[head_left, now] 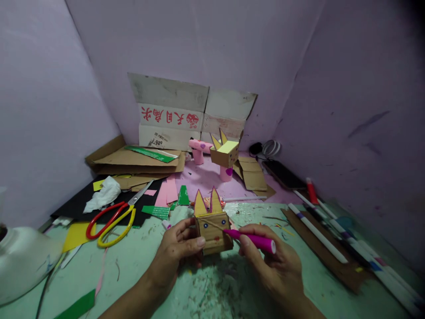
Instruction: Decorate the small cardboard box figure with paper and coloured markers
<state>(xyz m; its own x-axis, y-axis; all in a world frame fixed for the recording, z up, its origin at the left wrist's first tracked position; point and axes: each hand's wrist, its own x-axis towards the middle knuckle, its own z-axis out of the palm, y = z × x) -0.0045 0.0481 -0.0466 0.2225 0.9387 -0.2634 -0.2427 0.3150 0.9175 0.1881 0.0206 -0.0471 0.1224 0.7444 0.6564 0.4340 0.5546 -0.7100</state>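
A small cardboard box face (215, 241) with two eyes, a red mouth mark and two pointed, purple-edged ears stands upright near the bottom centre. My left hand (175, 243) grips its left side, thumb on the front. My right hand (274, 261) holds a magenta marker (257, 240), whose tip is at the face, between and slightly below the eyes. Farther back stands another box head with ears (225, 153), on a pink tube figure (226, 174).
Red-and-yellow scissors (124, 211) lie left, beside crumpled tissue (104, 193) and flat cardboard (149, 161). A white container (26, 261) is at the far left. Markers (317, 232), a brown strip (308, 248) and a phone (284, 174) lie right. Printed cardboard (172, 95) leans behind.
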